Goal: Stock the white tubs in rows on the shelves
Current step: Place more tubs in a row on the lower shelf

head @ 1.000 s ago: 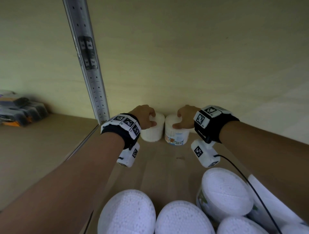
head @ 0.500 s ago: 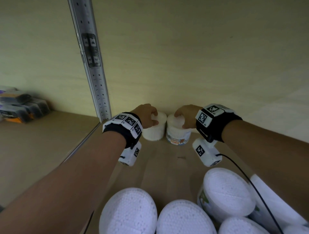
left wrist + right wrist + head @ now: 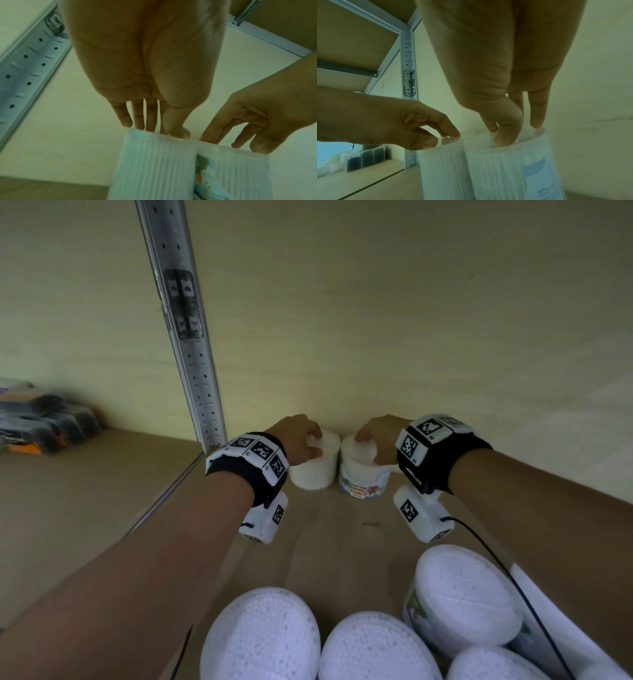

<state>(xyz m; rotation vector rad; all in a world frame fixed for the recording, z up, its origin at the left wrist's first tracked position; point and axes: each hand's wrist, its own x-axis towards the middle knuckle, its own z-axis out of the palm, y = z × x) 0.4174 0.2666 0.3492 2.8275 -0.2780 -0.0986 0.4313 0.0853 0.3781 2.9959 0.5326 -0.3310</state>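
Note:
Two white tubs stand side by side at the back of the shelf board (image 3: 342, 546), against the wall. My left hand (image 3: 317, 444) reaches down onto the plain left tub (image 3: 313, 472), its straight fingertips touching the lid. My right hand (image 3: 368, 448) does the same on the right tub (image 3: 364, 481), which bears a "cotton buds" label. In the left wrist view my left hand (image 3: 154, 128) meets the left tub (image 3: 154, 169) at its top edge. In the right wrist view my right hand (image 3: 513, 135) has its thumb on the lid of the right tub (image 3: 505, 169).
Several more white tubs (image 3: 263, 638) are bunched at the near edge of the shelf. A perforated metal upright (image 3: 195, 354) rises just left of the left tub. Dark packs (image 3: 44, 422) lie on the neighbouring shelf at far left. A black cable (image 3: 496, 563) trails from my right wrist.
Both hands have eased up from gripping the two tubs, so that only their fingertips lie on the lids. The tubs stay in place at the back wall.

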